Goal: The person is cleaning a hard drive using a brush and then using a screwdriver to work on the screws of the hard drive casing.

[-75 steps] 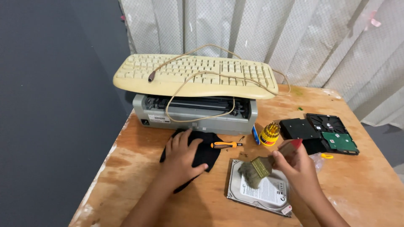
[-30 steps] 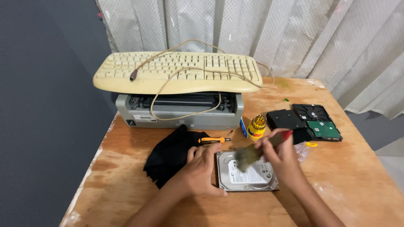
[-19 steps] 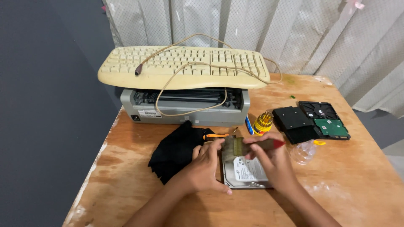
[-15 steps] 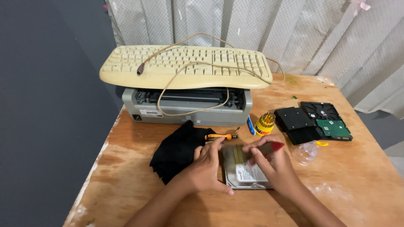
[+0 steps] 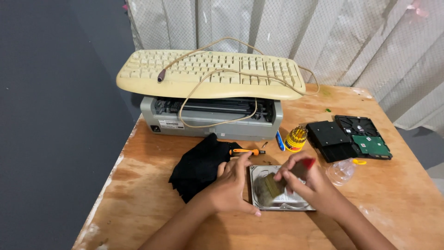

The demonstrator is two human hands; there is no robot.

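I see a silver hard drive [image 5: 283, 199] lying flat on the wooden table [image 5: 393, 203], near the front edge, roughly mid-width. Metal top cover with a pale label, rounded corners; its left part is blurred by the bristles, its right part covered by my hand. My left hand [image 5: 231, 185] rests against the drive's left edge, fingers together and slightly curled, thumb along the near side; it grips nothing. My right hand [image 5: 305, 178] is clamped on a paintbrush [image 5: 277, 184] with a red handle tip, bristles down on the drive's left half. Handle mostly hidden inside the fist. Just left of my left hand: black cloth [image 5: 199, 164] with a small orange screwdriver [image 5: 247, 151] at its far edge. Toward the back edge: grey printer [image 5: 212, 118] with a cream keyboard [image 5: 210, 74] on top. Right side: two more drives [image 5: 349, 136], one showing a green board. Yellow bit holder [image 5: 296, 138] between printer and drives. Clear plastic item [image 5: 341, 170] by my right hand, can't make out what.
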